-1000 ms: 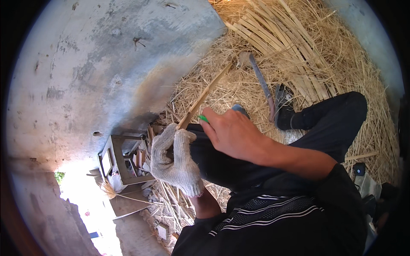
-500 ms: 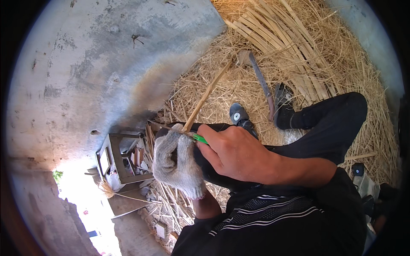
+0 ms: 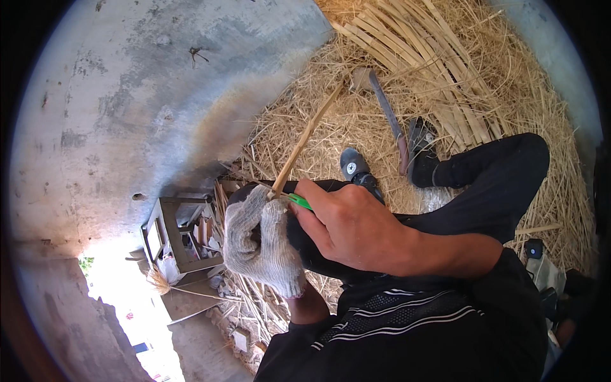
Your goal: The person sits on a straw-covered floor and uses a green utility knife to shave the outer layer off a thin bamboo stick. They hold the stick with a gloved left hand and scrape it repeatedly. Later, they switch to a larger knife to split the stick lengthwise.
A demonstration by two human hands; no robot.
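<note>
A white knitted glove covers my left hand [image 3: 264,245], whose fingers are curled around the lower end of a narrow bamboo strip [image 3: 305,140]. The strip slants up and away to the right, its far end above the straw. In my right hand [image 3: 363,223], bare and closed, is a small knife with a green handle [image 3: 300,201]. Its short blade lies at the strip's base, right beside the gloved fingertips. Most of the handle is hidden in my right fist. Both hands are over my dark-trousered leg [image 3: 324,254].
Loose straw-like shavings [image 3: 318,172] cover the floor. A bundle of split strips [image 3: 439,70] lies at the far right, with a long-bladed chopping knife [image 3: 386,108] near my shoes [image 3: 354,165]. A worn wall [image 3: 127,127] rises on the left, above a wooden frame [image 3: 175,235] holding scraps.
The whole view has shifted slightly. Both hands keep their grips on the strip and the knife, with the knife handle tilted a little differently.
</note>
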